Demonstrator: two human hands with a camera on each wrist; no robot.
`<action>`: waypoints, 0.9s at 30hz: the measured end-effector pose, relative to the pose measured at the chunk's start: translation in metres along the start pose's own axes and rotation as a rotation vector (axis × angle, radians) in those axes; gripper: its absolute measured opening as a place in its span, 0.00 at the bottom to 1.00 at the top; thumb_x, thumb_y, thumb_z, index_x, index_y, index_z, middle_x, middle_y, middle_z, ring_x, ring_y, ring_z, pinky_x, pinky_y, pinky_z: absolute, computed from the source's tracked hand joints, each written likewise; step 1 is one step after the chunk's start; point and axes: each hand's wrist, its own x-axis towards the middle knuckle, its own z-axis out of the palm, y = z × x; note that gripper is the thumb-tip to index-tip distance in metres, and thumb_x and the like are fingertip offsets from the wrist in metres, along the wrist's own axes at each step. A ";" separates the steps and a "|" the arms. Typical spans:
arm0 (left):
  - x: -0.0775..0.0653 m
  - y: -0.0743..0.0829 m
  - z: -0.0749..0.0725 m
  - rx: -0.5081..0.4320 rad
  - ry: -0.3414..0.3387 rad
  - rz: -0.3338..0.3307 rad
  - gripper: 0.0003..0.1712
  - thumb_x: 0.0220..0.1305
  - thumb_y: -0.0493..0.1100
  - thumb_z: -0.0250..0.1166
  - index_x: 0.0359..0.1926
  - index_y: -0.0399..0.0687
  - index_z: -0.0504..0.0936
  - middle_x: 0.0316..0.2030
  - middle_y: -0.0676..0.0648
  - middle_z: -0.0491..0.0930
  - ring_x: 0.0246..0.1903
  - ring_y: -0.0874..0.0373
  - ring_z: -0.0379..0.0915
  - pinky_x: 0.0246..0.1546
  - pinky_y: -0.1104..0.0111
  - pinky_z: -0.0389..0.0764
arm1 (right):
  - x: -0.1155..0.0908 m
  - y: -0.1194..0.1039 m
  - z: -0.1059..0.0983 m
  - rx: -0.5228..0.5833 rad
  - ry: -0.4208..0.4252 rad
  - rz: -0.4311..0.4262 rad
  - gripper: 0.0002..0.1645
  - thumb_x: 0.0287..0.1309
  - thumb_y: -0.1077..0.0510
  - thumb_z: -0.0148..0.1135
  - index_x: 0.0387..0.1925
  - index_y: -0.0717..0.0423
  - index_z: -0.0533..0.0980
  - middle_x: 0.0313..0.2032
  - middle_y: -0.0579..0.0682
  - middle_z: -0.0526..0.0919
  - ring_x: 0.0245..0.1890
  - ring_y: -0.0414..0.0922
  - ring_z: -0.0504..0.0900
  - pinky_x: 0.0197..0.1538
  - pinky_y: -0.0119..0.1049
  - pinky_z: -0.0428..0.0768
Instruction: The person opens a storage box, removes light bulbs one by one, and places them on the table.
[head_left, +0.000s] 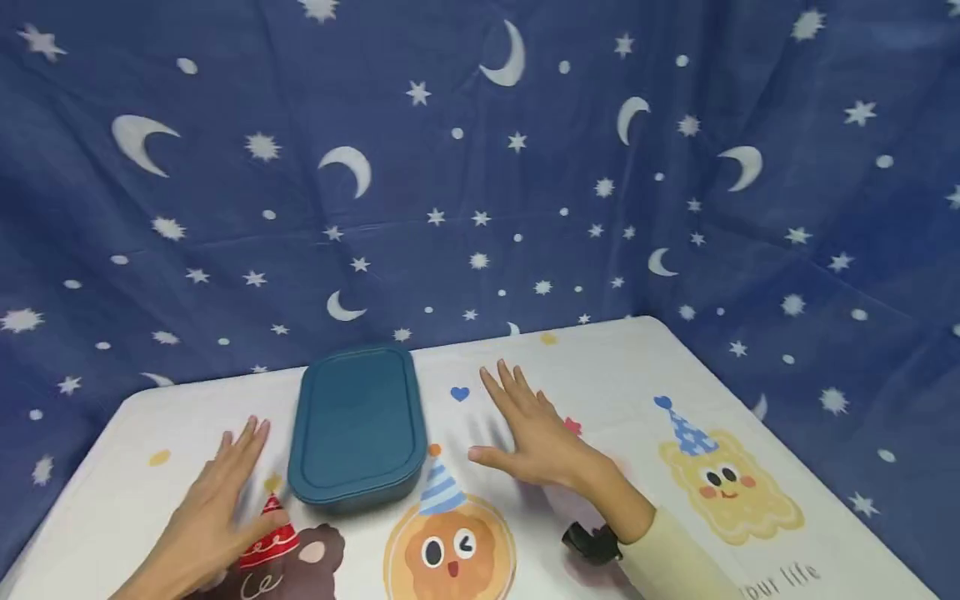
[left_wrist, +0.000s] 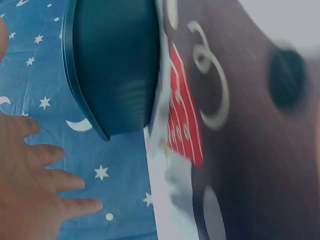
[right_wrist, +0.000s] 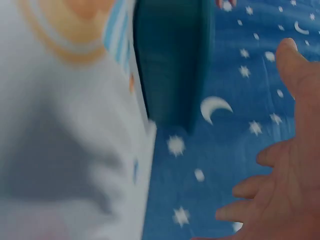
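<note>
A dark teal rectangular container with a fitted lid (head_left: 358, 421) stands on the table between my two hands. Its side wall (left_wrist: 117, 65) shows in the left wrist view, and the right wrist view shows its other side (right_wrist: 167, 65). My left hand (head_left: 213, 508) is just left of the container, fingers spread and extended, holding nothing. To the container's right, my right hand (head_left: 536, 437) hovers over the cloth with fingers apart and thumb pointing toward the container. A gap shows between each hand and the container.
The white tablecloth (head_left: 600, 375) carries printed cartoon figures, among them a yellow biscuit (head_left: 727, 483) at right. A dark blue curtain (head_left: 450, 183) with moons and stars hangs behind the table's back edge. A black strap (head_left: 592, 543) is at my right wrist.
</note>
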 end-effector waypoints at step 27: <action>0.074 0.049 0.041 -0.270 -0.100 -0.174 0.69 0.29 0.64 0.73 0.68 0.44 0.44 0.64 0.39 0.52 0.61 0.41 0.51 0.54 0.46 0.58 | 0.023 -0.008 0.050 0.409 0.050 0.011 0.70 0.32 0.29 0.65 0.69 0.51 0.39 0.68 0.46 0.39 0.66 0.45 0.41 0.60 0.51 0.55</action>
